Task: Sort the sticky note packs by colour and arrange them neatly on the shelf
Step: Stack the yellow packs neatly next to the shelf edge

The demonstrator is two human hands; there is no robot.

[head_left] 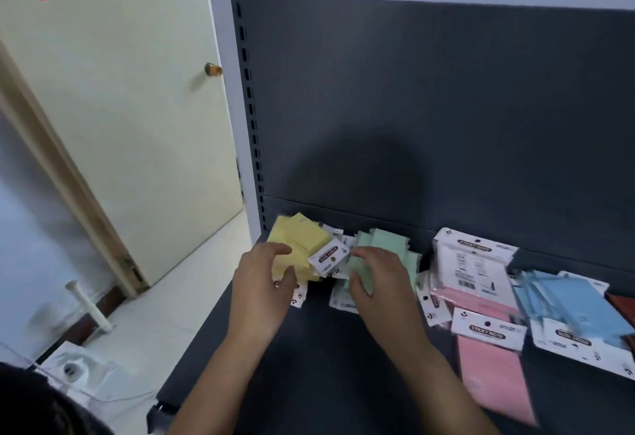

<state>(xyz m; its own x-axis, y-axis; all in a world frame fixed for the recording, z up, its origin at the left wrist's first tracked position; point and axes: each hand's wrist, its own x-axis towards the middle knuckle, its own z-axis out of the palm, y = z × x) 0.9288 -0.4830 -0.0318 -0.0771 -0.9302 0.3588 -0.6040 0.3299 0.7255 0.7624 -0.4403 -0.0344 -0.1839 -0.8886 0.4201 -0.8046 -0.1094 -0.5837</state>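
Sticky note packs lie in colour groups on the dark shelf [343, 366]. At the far left is a heap of yellow packs [302, 238]; my left hand [264, 283] rests on its front edge, fingers loosely curled over the packs. Beside it lies a heap of green packs [388, 245], and my right hand [374, 276] holds them with thumb and fingers curled around the pile. Pink packs [491, 366] lie to the right, some face down with white backs showing. Blue packs [577, 300] sit at the far right.
The shelf's dark slotted back panel [446, 108] rises behind the packs. A cream door [120, 125] stands to the left, with pale floor and a white pipe [86, 300] below it. A red-brown item [623, 307] peeks in at the right edge.
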